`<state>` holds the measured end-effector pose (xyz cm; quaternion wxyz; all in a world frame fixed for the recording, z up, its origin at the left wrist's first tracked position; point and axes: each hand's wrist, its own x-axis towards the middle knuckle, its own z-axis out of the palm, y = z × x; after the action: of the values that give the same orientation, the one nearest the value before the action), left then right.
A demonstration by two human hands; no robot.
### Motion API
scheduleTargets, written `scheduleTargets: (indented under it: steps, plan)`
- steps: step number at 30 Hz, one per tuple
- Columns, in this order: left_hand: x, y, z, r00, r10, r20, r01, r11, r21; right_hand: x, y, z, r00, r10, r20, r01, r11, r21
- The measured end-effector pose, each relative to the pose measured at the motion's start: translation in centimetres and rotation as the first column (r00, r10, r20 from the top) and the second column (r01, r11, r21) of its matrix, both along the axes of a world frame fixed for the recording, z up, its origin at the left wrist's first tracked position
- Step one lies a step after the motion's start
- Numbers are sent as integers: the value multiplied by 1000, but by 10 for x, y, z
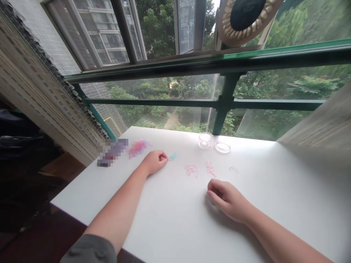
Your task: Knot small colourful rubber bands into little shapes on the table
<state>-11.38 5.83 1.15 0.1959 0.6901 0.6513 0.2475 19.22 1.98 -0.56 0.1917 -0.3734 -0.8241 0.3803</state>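
Note:
My left hand rests on the white table with its fingertips pinched together, right beside a few small teal bands. What the pinch holds, if anything, is too small to make out. My right hand lies nearer the front, its fingers curled in toward the thumb around a dark hollow, with nothing seen in it. Beyond it are two loose groups of small pink bands, one pink group to the left and another pink group nearer. A few pale thin bands lie to the right.
A small clear jar stands near the table's back edge, with a clear round lid beside it. A multicoloured pile and a blurred-out object lie at the left. Behind the table are green railings and windows.

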Motion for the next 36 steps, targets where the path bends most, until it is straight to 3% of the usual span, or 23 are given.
scheduleTargets:
  steps: [13, 22, 31, 36]
  plan:
    - [11, 9, -14, 997, 54, -48, -50, 995, 92, 0, 1, 1, 1000, -5, 6, 5, 1000, 5]
    - [4, 13, -19, 986, 125, 114, -138, 984, 110, 1, 0, 1, 1000, -5, 7, 4, 1000, 22]
    - [6, 13, -23, 984, 100, 149, -115, 989, 92, 0, 1, 1, 1000, -4, 6, 4, 1000, 27]
    - [5, 16, -27, 953, 99, 286, -123, 990, 67, 0, 1, 1, 1000, -4, 10, 4, 999, 36]
